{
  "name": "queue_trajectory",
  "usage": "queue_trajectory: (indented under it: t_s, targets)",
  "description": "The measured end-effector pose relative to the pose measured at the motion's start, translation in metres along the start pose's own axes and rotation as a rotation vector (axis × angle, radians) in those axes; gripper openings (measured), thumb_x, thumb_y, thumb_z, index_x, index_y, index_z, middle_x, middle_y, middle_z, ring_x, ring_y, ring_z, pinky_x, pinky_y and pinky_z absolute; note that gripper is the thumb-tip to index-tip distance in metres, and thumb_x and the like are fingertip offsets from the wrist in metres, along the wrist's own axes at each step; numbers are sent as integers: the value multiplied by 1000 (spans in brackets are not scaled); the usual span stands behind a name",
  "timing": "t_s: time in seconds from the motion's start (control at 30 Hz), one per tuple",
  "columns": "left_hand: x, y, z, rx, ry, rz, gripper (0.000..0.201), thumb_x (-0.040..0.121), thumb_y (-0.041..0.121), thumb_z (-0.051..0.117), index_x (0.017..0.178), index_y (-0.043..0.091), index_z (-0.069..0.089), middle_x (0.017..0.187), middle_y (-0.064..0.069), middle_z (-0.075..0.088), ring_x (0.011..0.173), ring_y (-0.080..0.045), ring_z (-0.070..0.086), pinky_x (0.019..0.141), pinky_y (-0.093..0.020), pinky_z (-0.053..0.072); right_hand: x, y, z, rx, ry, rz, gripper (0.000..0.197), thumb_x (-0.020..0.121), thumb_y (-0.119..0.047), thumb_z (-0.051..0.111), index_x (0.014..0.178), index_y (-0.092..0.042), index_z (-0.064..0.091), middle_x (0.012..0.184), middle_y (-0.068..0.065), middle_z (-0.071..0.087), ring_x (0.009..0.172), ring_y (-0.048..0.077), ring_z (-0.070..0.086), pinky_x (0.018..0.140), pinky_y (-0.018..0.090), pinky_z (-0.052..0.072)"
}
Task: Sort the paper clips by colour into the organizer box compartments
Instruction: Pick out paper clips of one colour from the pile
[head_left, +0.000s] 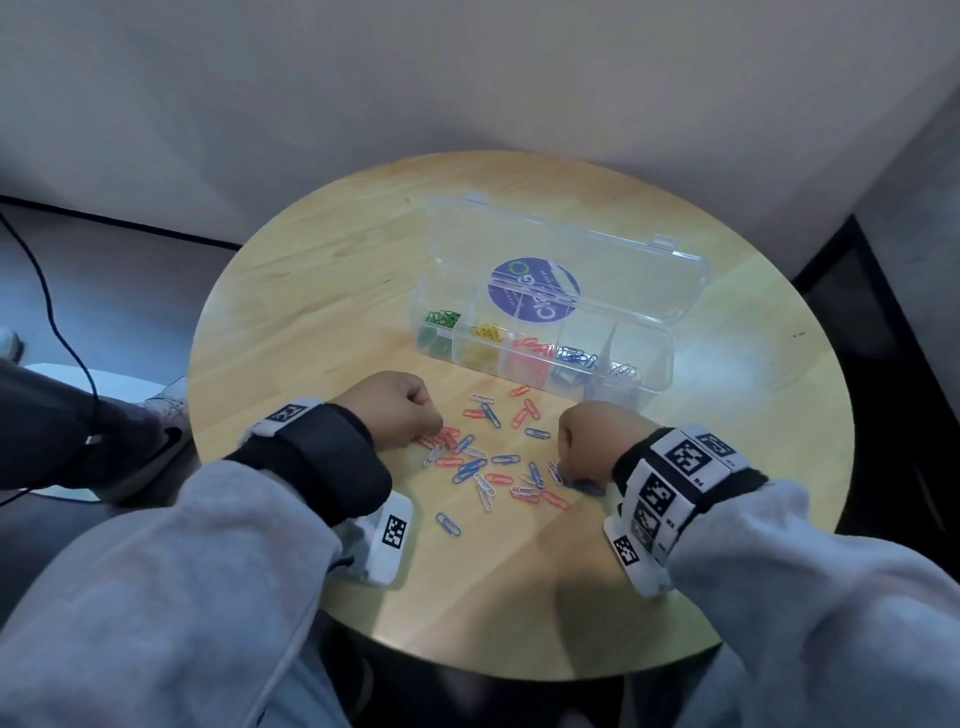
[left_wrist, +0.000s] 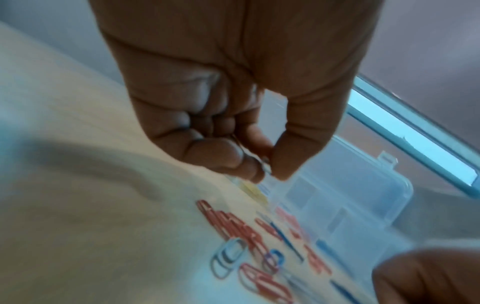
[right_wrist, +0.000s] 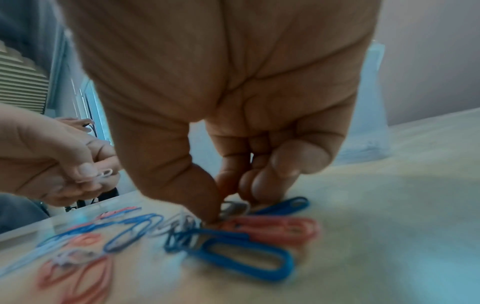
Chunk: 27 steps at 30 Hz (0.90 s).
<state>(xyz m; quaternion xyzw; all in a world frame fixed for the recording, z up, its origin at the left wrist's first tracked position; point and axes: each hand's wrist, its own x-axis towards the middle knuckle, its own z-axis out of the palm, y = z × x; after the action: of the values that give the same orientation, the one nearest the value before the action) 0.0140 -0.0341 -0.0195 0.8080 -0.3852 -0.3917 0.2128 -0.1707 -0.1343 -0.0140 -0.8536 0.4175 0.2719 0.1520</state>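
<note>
A clear organizer box (head_left: 669, 340) stands open at the back of the table. From left to right its compartments hold green (head_left: 441, 318), yellow (head_left: 487, 332), red (head_left: 535, 347), blue (head_left: 575, 356) and white clips (head_left: 623, 371). Red, blue and white clips (head_left: 488, 462) lie scattered between my hands. My left hand (left_wrist: 267, 170) hovers over the pile's left edge and pinches a white clip (left_wrist: 266, 164) between thumb and forefinger. My right hand (right_wrist: 228, 209) is down at the pile's right edge. Its thumb and fingers pinch a pale grey-white clip (right_wrist: 235, 206) that lies on the table.
The round wooden table (head_left: 311, 291) ends close to my body. The box's lid (head_left: 623, 260) leans back behind the compartments. A single blue clip (head_left: 448, 524) lies nearer to me than the pile. A black cable (head_left: 57, 322) and shoes (head_left: 166, 415) are on the floor to the left.
</note>
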Motion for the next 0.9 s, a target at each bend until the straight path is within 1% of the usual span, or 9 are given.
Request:
queue_trajectory:
  t_s: [0.07,0.17,0.33,0.43,0.5,0.6,0.73,0.8,0.9]
  targets:
    - [-4,-6,-2,-169,22,-11,25,80,1,60,63,13,48,58,-6,56,54,-19,48,59,-25,43,-5,0,-1,19,16,-16,11,65,-5,58,73,-12,57,79,7,62,87,25,65,60,26,46]
    - [-11,-10,-1,-418,21,-62,25,86,-8,48,70,12,49,61,-9,50,50,-17,43,42,-15,39,-7,2,1,80,64,-31,16,71,-3,56,73,-16,47,79,0,53,80,21,53,53,22,38]
    - [-21,-8,2,-546,-48,-131,32,87,-9,34,73,11,54,62,-5,41,43,-9,41,35,-10,32,-14,11,3,358,137,-22,15,80,-8,55,87,-19,62,76,-9,54,80,14,56,73,24,49]
    - [-26,-5,-1,-631,-14,-180,31,88,-6,31,69,10,49,63,-6,43,31,-5,44,34,-10,34,-26,20,-5,739,112,-22,13,86,-7,57,75,-10,63,71,3,59,68,19,59,80,33,55]
    - [-30,-2,-5,-641,19,-210,29,88,-3,31,68,9,47,64,-8,46,32,-8,45,35,-11,34,-33,25,-9,1078,94,11,19,88,1,49,71,-5,56,67,10,52,60,20,56,69,34,55]
    - [-26,2,-6,-473,15,-263,23,90,1,34,73,8,46,64,-6,42,49,-14,36,44,-17,29,-40,29,-10,1306,87,96,24,86,8,34,71,-5,48,66,11,45,57,21,52,47,22,46]
    - [-21,3,0,61,-63,-192,11,90,17,52,84,8,51,65,-4,43,64,-22,39,51,-23,27,-38,30,-2,1321,1,74,28,84,11,29,71,-9,44,64,8,43,51,17,43,39,18,35]
    - [-22,3,3,256,-86,-145,13,88,22,57,79,13,54,70,-3,50,72,-22,44,54,-22,30,-32,29,2,1187,-3,63,22,87,5,41,71,-10,47,62,6,41,49,16,38,40,20,32]
    - [-20,4,8,376,-59,-100,11,84,24,62,80,17,55,82,-3,56,77,-21,49,58,-23,33,-23,27,5,690,30,49,21,83,-19,64,70,-16,48,63,0,44,55,15,40,49,22,32]
